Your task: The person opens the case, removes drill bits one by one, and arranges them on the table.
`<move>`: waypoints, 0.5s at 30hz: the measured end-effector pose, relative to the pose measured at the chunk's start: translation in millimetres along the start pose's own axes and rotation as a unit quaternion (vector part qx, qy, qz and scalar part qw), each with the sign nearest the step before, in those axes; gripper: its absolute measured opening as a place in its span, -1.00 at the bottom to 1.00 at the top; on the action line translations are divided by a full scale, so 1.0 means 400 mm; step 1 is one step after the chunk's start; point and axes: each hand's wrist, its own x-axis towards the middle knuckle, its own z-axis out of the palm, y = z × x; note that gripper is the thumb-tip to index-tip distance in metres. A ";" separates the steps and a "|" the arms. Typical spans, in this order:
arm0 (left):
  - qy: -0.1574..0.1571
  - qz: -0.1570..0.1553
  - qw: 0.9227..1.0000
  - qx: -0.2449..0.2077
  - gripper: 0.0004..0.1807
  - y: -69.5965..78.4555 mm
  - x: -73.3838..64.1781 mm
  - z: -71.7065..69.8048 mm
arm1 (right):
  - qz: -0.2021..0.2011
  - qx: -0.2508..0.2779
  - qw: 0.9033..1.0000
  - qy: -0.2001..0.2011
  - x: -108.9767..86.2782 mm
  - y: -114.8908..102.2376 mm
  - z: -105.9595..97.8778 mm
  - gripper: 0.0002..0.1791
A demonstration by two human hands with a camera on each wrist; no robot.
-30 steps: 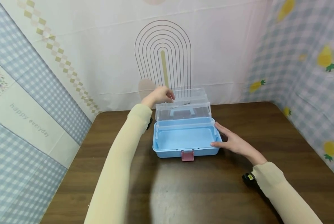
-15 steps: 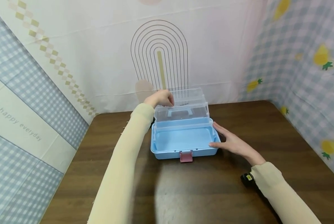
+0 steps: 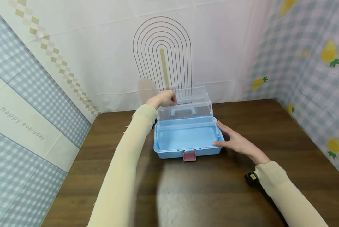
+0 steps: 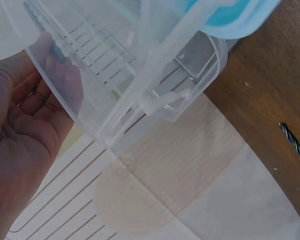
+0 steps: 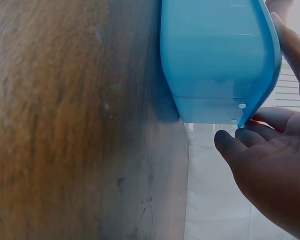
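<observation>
A light blue plastic toolbox [image 3: 187,153] with a pink latch [image 3: 189,155] lies open on the table. Clear plastic trays [image 3: 169,114] are raised in tiers behind its bottom compartment, which shows bare blue. My left hand [image 3: 165,98] reaches over the rear tray and pinches a dark, twisted drill bit [image 4: 37,17], seen through the clear plastic in the left wrist view. At the right end of the toolbox, my right hand [image 3: 234,142] grips the rim [image 5: 276,55], thumb near the front corner and fingers farther back.
More drill bits [image 4: 296,146] lie on the brown wooden table [image 3: 192,192] left of the toolbox, mostly hidden behind my left arm in the head view. Patterned cloth [image 3: 215,47] hangs close behind and along both sides.
My left hand has come slightly lower over the rear tray, and the drill bit has turned from slanted to nearly level. My right hand stays on the toolbox's right end.
</observation>
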 end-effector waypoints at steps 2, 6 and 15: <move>0.000 0.001 1.000 0.002 -0.82 -0.003 -0.012 -0.008 | -0.002 0.000 1.000 -0.004 0.003 -0.002 0.002 0.12; 0.013 0.006 1.000 -0.018 -0.82 -0.006 -0.043 -0.052 | -0.002 -0.001 1.000 -0.009 0.007 -0.003 0.001 0.13; 0.054 0.029 0.998 0.002 -0.84 -0.046 -0.140 -0.167 | 0.002 -0.013 1.000 -0.014 0.015 -0.003 -0.027 0.12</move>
